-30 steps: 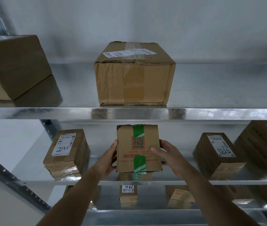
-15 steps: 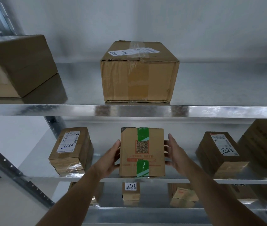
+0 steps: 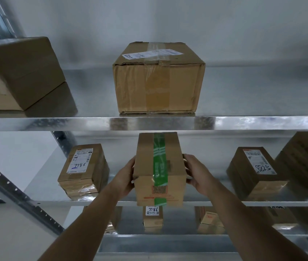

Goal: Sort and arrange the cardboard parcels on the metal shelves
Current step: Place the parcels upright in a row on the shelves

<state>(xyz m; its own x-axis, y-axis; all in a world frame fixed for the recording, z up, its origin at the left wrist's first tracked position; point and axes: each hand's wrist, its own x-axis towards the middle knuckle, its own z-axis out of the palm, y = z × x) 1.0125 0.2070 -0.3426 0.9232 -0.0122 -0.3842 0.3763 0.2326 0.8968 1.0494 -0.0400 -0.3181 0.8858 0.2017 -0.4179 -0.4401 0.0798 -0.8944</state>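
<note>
A small cardboard parcel with green tape [image 3: 159, 169] sits between my hands at the front edge of the middle shelf [image 3: 44, 199]. It is tipped back, so its taped face points up and its QR-code face points toward me. My left hand [image 3: 125, 178] grips its left side. On the right side, my right hand [image 3: 196, 175] holds it with the fingers wrapped round the far edge. Whether the parcel's bottom touches the shelf cannot be told.
A large taped box [image 3: 158, 80] stands centred on the upper shelf [image 3: 243, 122], another big box [image 3: 17, 72] at its left. The middle shelf also holds a labelled parcel [image 3: 83, 170] on the left and two parcels [image 3: 254, 172] on the right. Small parcels [image 3: 153, 216] sit on the lowest shelf.
The green-taped parcel has tipped backward, its QR-code face swinging from facing me upright to low at the front. Both hands slid along its sides.
</note>
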